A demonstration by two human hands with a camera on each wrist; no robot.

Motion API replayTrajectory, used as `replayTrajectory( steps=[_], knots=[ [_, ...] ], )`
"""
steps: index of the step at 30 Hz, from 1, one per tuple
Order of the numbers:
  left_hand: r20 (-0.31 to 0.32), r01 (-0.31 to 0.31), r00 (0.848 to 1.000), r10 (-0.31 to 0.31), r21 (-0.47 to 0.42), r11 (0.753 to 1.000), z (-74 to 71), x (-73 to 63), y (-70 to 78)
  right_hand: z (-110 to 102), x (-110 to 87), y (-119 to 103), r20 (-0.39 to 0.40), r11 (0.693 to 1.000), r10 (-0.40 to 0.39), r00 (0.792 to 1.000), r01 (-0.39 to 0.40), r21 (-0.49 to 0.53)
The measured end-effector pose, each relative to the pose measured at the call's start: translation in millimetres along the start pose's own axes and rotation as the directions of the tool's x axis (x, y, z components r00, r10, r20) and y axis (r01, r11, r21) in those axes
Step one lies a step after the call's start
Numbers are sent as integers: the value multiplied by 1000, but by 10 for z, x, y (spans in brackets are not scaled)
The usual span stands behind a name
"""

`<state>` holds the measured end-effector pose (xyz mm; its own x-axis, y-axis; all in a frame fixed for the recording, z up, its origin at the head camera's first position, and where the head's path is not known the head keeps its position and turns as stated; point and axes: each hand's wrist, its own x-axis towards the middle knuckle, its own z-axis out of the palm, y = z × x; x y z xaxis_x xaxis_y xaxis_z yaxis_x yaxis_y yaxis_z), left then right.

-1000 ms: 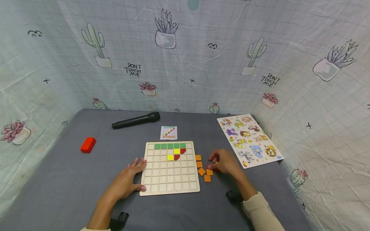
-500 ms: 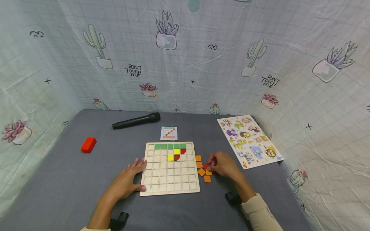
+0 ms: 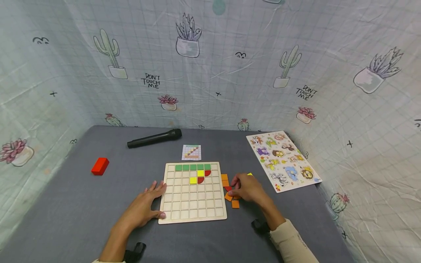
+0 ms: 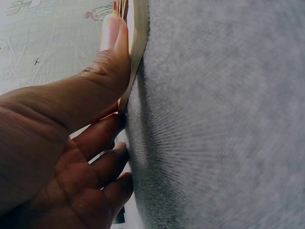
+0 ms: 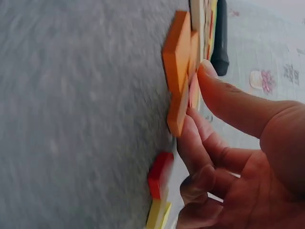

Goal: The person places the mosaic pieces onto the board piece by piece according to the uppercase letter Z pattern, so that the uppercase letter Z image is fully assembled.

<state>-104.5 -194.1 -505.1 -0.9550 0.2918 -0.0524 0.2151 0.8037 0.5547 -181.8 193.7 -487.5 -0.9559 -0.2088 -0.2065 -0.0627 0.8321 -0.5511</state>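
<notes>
A pale wooden grid board [image 3: 187,204] lies on the grey table, with a row of green square tiles [image 3: 193,167], two yellow squares [image 3: 193,180] and two red quarter-round tiles [image 3: 201,180] in its cells. My left hand [image 3: 142,205] rests spread along the board's left edge, thumb [image 4: 114,43] on its near corner. Right of the board, my right hand [image 3: 248,188] pinches another red quarter-round tile [image 3: 228,189] between thumb and fingers, over loose orange square tiles [image 3: 235,204]. In the right wrist view, that tile is partly hidden between thumb and index finger.
Behind the right hand lies a yellow tile [image 3: 250,174]. A small printed pattern card [image 3: 191,152] sits behind the board, near a black microphone [image 3: 154,138]. A red block [image 3: 100,166] stands left; an animal puzzle board [image 3: 284,160] lies right.
My right hand has shifted left toward the board, bringing the red quarter-round tile over the orange tiles. A yellow tile shows behind it now. My left hand stays put.
</notes>
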Motion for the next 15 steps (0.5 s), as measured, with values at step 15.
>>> replayTrajectory(
  steps=[15],
  knots=[
    [-23,-23,999,23,0,1000,10,-11,-12,-17,20,-124,-8,997,-56,998,57,51]
  ],
)
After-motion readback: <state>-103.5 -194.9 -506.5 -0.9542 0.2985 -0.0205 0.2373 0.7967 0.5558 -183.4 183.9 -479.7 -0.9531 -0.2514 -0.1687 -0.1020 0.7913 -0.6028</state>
